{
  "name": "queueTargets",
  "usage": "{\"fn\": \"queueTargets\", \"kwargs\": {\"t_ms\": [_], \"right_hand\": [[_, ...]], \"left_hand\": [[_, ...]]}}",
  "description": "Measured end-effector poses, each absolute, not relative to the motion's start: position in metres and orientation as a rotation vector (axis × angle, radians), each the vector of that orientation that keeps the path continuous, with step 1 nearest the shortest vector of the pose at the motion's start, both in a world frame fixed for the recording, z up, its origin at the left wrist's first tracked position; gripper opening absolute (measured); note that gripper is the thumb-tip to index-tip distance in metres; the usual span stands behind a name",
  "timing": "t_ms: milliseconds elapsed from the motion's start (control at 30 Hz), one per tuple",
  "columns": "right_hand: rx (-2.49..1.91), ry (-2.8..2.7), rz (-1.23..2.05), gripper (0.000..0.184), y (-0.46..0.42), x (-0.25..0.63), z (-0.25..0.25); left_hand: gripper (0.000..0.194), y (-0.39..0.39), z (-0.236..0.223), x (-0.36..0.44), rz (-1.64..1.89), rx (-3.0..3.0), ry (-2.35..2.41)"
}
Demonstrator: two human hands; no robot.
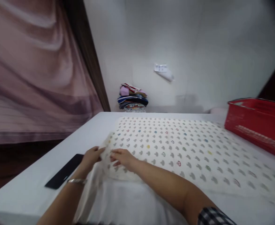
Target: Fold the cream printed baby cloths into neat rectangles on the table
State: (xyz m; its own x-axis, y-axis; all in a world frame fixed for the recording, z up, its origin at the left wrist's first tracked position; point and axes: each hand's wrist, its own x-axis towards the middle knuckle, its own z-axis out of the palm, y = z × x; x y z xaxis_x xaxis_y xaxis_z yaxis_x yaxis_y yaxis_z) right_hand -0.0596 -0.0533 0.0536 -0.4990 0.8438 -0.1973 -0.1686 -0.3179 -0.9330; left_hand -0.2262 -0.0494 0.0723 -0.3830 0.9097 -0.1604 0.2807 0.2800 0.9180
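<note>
A cream cloth [156, 137] with rows of small grey mushroom prints, a few of them coloured, lies spread across the white table [57, 150]. My left hand [92, 156], with a bracelet at the wrist, pinches the cloth's near left edge and lifts it slightly. Just to the right, my right hand [122, 158] rests on or just over the printed side, fingers loosely bent and apart with nothing seen between them. Plain white fabric [121, 200] hangs in folds below the edge, toward my body; whether it joins the printed cloth I cannot tell.
A flat black rectangular thing [64, 172] lies left of my left forearm. At the right stands a red basket [257, 123]. Folded clothes [132, 97] are stacked at the back by the wall, and a pink curtain [34, 72] hangs at the left.
</note>
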Motion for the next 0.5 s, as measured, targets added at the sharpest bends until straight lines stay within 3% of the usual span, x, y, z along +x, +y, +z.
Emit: {"fn": "queueTargets", "kwargs": {"t_ms": [200, 367, 500], "right_hand": [[-1.015, -1.493, 1.629, 0.052, -0.044, -0.070, 0.058], [-1.071, -1.910, 1.142, 0.031, -0.037, -0.077, 0.052], [-1.153, -1.998, 0.980, 0.021, -0.030, -0.085, 0.050]], "left_hand": [[0.031, -0.043, 0.080, -0.203, 1.078, 1.041, 1.579], [0.020, -0.036, 0.084, -0.209, 0.934, 1.075, 1.575], [0.015, -0.028, 0.090, -0.219, 0.767, 1.081, 1.652]]}}
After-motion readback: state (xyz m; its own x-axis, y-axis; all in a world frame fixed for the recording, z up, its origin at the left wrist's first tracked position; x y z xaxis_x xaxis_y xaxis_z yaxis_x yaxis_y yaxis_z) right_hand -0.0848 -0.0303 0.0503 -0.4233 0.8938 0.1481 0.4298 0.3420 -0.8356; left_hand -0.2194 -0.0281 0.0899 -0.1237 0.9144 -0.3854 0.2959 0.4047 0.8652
